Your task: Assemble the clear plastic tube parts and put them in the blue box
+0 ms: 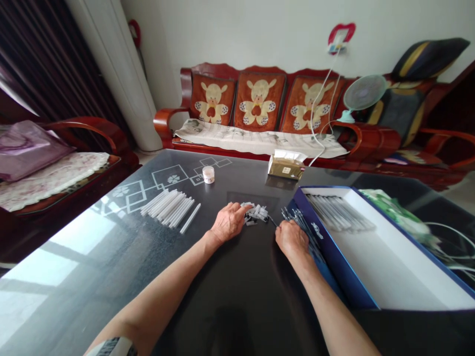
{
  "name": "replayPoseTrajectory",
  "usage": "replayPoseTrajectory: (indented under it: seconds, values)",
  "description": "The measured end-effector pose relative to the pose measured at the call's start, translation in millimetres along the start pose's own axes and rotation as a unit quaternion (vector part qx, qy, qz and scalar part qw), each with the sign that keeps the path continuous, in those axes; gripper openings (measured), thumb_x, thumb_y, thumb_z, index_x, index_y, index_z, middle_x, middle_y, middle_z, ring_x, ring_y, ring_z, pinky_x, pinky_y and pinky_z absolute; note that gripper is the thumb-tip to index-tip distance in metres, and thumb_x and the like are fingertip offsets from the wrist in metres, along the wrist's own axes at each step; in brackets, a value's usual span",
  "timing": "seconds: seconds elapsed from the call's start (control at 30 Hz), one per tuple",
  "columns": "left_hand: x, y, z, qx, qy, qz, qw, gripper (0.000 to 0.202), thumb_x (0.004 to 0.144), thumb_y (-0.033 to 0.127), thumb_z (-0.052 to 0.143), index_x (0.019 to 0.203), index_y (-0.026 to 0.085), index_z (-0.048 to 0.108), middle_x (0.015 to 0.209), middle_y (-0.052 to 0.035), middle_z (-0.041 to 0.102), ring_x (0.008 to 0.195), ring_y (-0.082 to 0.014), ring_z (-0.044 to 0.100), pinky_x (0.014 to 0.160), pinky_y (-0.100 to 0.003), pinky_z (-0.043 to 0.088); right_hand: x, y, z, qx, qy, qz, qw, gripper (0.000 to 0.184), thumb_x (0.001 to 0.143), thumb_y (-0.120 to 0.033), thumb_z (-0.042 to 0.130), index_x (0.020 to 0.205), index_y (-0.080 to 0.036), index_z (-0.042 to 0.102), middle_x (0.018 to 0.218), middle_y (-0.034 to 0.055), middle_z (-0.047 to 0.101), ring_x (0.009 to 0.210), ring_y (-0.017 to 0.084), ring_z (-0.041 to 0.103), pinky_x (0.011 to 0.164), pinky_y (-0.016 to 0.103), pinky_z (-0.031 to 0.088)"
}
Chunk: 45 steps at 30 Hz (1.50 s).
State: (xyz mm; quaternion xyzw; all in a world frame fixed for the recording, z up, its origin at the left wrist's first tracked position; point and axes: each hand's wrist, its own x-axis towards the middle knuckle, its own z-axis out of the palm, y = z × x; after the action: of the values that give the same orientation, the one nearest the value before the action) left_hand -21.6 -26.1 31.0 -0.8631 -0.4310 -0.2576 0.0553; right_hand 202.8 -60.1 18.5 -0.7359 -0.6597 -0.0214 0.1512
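Observation:
My left hand (229,222) rests on the dark glass table, its fingertips pinched on a small grey cap at the edge of a little heap of grey caps (257,213). My right hand (292,239) lies just right of the heap with its fingers curled around a thin dark refill from a bundle of thin dark refills (297,217). That bundle leans against the blue box's left wall. The fingertips of both hands are partly hidden.
A blue box (336,262) with a white inside holds clear tubes (339,212) at its far end. A pile of white tubes (168,205) lies at the left, a small white jar (208,174) and a tissue pack (286,165) farther back. Sofa and fan stand behind the table.

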Motion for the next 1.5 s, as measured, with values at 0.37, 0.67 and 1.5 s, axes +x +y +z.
replayPoseTrajectory:
  seconds: [0.37, 0.67, 1.5]
  values:
    - [2.3, 2.4, 17.1, 0.021, 0.055, -0.023, 0.998, 0.029, 0.097, 0.029, 0.038, 0.112, 0.019, 0.062, 0.081, -0.0048, 0.059, 0.078, -0.0181, 0.054, 0.077, -0.03, 0.045, 31.3, -19.0, -16.3, 0.711, -0.031, 0.085, 0.697, 0.036, 0.067, -0.038, 0.071, 0.099, -0.021, 0.064, 0.088, 0.0039, 0.069, 0.07, 0.015, 0.062, 0.055, 0.025, 0.045]
    - [3.2, -8.3, 22.5, 0.002, 0.071, -0.079, 0.994, 0.029, 0.097, 0.037, 0.04, 0.103, 0.023, 0.065, 0.077, -0.0034, 0.062, 0.073, -0.0163, 0.056, 0.067, -0.027, 0.044, 38.2, -61.7, 11.4, 0.807, 0.028, 0.1, 0.581, 0.028, 0.075, -0.045, 0.065, 0.086, -0.02, 0.061, 0.058, -0.0033, 0.059, 0.052, 0.01, 0.052, 0.047, 0.022, 0.039]
    - [4.1, -7.9, 21.7, -0.026, 0.063, -0.035, 0.997, 0.029, 0.097, 0.033, 0.04, 0.108, 0.023, 0.064, 0.072, -0.002, 0.058, 0.069, -0.0153, 0.054, 0.07, -0.027, 0.045, 28.5, -65.6, 29.2, 0.714, -0.073, 0.009, 0.696, 0.026, 0.084, -0.042, 0.059, 0.09, -0.019, 0.068, 0.067, -0.001, 0.061, 0.058, 0.01, 0.053, 0.055, 0.024, 0.044]
